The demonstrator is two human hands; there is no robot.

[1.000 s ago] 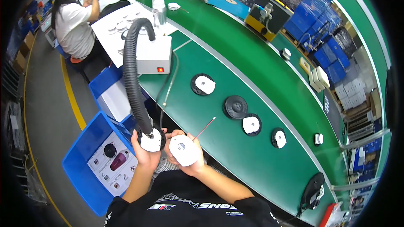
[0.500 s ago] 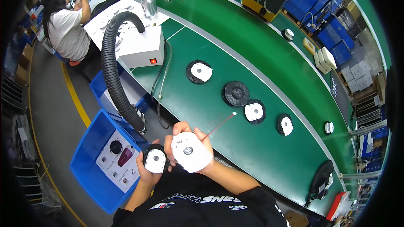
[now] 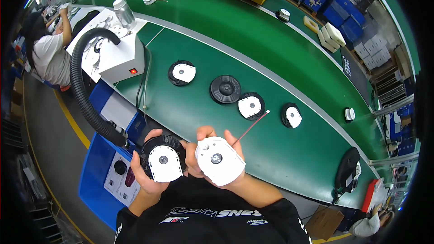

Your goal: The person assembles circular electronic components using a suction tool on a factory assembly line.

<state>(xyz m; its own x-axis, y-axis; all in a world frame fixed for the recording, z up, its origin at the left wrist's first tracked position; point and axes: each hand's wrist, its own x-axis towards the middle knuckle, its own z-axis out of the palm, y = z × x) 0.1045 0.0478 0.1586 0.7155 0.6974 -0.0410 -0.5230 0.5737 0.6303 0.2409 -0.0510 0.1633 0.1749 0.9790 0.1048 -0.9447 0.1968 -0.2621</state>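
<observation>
Curled around the rim, the left hand (image 3: 143, 180) holds a black-and-white disc (image 3: 165, 166), the right hand (image 3: 193, 162) a white disc (image 3: 222, 165), off the near edge of the table (image 3: 275, 153), both probably light, stiff, best gripped clear of the red wire (image 3: 250, 129).

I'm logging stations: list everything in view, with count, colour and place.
Bench: one, green, centre
Two-tone discs: at least four, black and white, one held, three on bench
White discs: many, white, one held, others farther off
Ribbed disc: one, black, bench
Box: one, white, upper left
Hose: one, black, beside box
Bottle: one, grey, behind box
Bins: two, blue, lower left
People: two, pale tops, left and lower right
Other items: many, mixed, background
Left hand: one, bare, lower centre
Right hand: one, bare, lower centre
</observation>
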